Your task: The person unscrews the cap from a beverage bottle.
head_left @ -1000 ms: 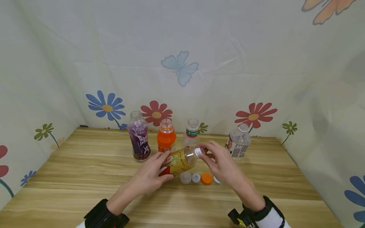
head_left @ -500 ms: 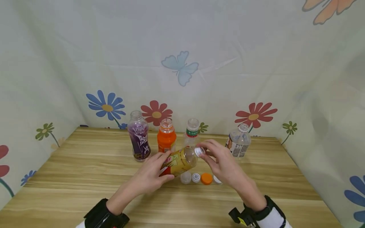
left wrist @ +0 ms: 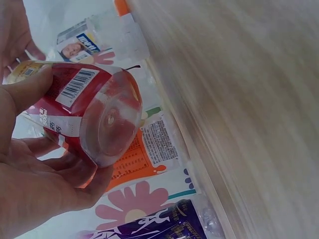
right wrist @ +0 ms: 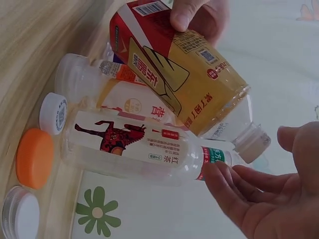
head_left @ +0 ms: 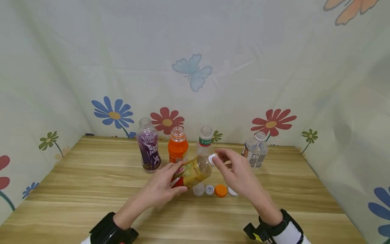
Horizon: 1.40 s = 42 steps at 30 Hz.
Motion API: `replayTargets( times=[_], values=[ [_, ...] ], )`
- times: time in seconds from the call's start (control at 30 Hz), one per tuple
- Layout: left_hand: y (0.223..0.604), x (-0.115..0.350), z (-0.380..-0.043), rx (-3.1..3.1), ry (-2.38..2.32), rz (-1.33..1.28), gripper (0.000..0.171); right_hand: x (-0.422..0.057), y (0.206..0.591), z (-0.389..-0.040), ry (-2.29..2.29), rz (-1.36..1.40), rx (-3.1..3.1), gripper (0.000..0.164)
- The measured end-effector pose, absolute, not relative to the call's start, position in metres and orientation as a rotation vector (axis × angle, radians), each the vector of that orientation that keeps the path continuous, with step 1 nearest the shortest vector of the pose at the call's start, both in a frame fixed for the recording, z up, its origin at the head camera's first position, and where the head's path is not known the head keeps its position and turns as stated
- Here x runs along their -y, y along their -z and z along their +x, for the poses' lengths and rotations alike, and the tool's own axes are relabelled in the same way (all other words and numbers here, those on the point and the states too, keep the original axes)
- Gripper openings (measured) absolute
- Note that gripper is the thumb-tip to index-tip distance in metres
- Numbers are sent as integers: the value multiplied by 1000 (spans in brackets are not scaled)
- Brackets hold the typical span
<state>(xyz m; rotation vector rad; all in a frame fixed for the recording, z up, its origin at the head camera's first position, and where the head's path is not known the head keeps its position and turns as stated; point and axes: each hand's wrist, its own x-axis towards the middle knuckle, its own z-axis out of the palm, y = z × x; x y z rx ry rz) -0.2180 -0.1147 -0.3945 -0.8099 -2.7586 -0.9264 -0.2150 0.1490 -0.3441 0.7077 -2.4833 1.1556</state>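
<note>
My left hand (head_left: pixel 164 184) grips a clear drink bottle with a yellow and red label (head_left: pixel 190 173), tilted with its neck up to the right. Its base faces the camera in the left wrist view. A white cap (right wrist: pixel 253 148) sits on the bottle's mouth. Around that cap, my right hand (head_left: pixel 239 171) has thumb and fingers spread; the right wrist view shows a gap between them and the cap. Below the bottle lie loose caps in a row: a translucent one (head_left: pixel 198 189), a small white one (head_left: pixel 209 189), an orange one (head_left: pixel 220 190) and another white one (head_left: pixel 233 192).
Uncapped bottles stand along the back of the wooden table (head_left: pixel 91 189): a purple one (head_left: pixel 148 145), an orange one (head_left: pixel 178 147), a clear one with a green band (head_left: pixel 205 140), and a clear one (head_left: pixel 255 150) farther right. A flowered cloth (head_left: pixel 195 34) hangs behind.
My right fingers have loosened and spread around the white cap after pinching it. The bottle's neck has tilted slightly upward; my left hand keeps its hold.
</note>
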Motion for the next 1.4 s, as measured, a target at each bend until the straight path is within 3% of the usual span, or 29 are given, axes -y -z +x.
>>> replayTargets(
  times=[0.43, 1.4],
  values=[
    [395, 112, -217, 2770, 865, -788, 82, -146, 344, -213, -1210, 526, 2584, 19],
    [397, 113, -216, 2710, 757, -799, 84, -150, 343, -213, -1174, 670, 2564, 19]
  ],
)
